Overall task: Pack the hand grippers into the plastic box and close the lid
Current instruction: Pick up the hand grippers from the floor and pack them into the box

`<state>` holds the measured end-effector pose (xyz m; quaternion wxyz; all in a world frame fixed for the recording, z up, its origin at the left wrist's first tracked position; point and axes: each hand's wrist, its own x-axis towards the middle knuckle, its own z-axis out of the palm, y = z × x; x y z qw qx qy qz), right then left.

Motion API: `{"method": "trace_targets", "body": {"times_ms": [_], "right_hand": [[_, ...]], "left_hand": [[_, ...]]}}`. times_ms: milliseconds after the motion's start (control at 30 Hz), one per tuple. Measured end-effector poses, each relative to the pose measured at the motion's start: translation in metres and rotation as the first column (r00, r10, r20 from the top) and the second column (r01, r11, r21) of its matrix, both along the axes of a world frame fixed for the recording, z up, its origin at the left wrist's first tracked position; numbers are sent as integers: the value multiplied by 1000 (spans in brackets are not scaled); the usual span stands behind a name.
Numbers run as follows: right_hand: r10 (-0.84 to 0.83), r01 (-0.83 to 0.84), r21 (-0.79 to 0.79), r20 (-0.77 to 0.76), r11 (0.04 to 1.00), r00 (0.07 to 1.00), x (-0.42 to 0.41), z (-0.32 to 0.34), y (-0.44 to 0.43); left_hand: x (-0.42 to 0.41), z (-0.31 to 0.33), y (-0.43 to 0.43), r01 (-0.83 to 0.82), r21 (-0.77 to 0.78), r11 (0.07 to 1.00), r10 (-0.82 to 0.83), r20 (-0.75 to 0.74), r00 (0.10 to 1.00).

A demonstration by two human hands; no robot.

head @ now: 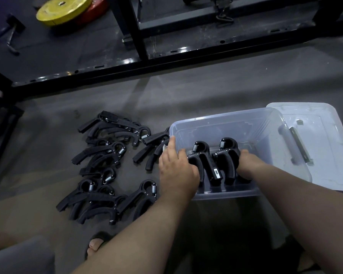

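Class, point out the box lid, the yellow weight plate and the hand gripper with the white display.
box lid (325,125): head view, its clear flat panel.
yellow weight plate (53,12): head view, its flat face.
hand gripper with the white display (208,161): head view, its straight handle.

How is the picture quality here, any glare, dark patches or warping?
Head view: dim overall, darkest at the corners and below the plastic box. Head view: glare streaks on the black rack frame, which bows from wide-angle distortion. Head view: the loose hand grippers on the floor merge into dark shapes, only their springs glinting.
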<state>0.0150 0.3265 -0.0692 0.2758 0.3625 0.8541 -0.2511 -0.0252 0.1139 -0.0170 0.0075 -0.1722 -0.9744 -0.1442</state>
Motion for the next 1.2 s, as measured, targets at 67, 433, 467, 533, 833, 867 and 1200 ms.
{"method": "trace_targets", "body": {"times_ms": [67, 433, 467, 533, 833, 867, 1200], "right_hand": [[-12, 12, -10, -1, 1000, 1000, 0, -1, 0], [-28, 28, -12, -5, 1000, 1000, 2, -2, -1], [-24, 24, 0, 0, 1000, 1000, 2, -1, -1], [-12, 11, 24, 19, 1000, 1000, 2, -1, -1], [-29, 30, 51, -25, 998, 999, 0, 21, -8], [-30, 36, 62, -91, 997, 995, -2, 28, -8], [155, -200, 24, -725, 980, 671, -50, 92, -109]], "left_hand": [[0, 1, 1, -1, 6, 1000, 1, 6, 1000], [0, 3, 1, -16, 35, 999, 16, -7, 1000], [0, 3, 1, -18, 37, 999, 18, -3, 1000], [0, 4, 2, -21, 44, 999, 21, 11, 1000], [0, 7, -1, -18, 123, 992, 15, 23, 1000], [1, 8, -1, -17, 152, 988, 14, 21, 1000], [-4, 0, -23, -209, 470, 858, 46, 335, 941]]}}
